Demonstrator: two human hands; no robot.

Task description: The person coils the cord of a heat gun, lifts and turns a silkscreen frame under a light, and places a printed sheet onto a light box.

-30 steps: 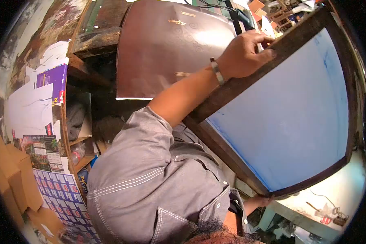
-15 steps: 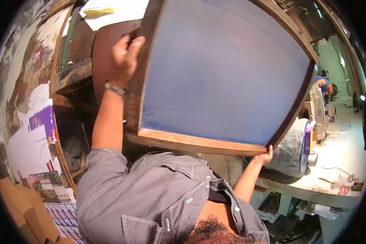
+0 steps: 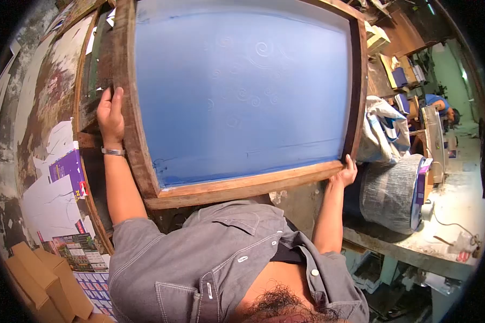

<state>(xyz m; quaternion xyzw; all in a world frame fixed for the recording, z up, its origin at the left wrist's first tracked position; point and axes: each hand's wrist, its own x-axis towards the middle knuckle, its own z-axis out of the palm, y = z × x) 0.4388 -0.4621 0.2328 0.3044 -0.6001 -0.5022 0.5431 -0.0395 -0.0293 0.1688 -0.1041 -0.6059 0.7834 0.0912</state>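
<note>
A large wooden frame [image 3: 242, 189] with a blue mesh panel [image 3: 242, 107] stretched in it is held up in front of my chest. Faint swirl patterns show on the blue surface. My left hand [image 3: 111, 116] grips the frame's left side, thumb and fingers around the wood, with a metal band at the wrist. My right hand [image 3: 345, 173] holds the lower right corner, its fingers partly hidden by the wood.
To the right, a wrapped cylindrical drum [image 3: 390, 194] and a white sack [image 3: 382, 132] stand by a worktop [image 3: 404, 251]. Another person in blue [image 3: 437, 102] is farther back. Cardboard boxes [image 3: 43, 282] lie at lower left, below a papered board [image 3: 51, 177].
The frame has shifted left and levelled out, with both hands still on it. Swirl patterns now show on the panel, and the white sack has come into view.
</note>
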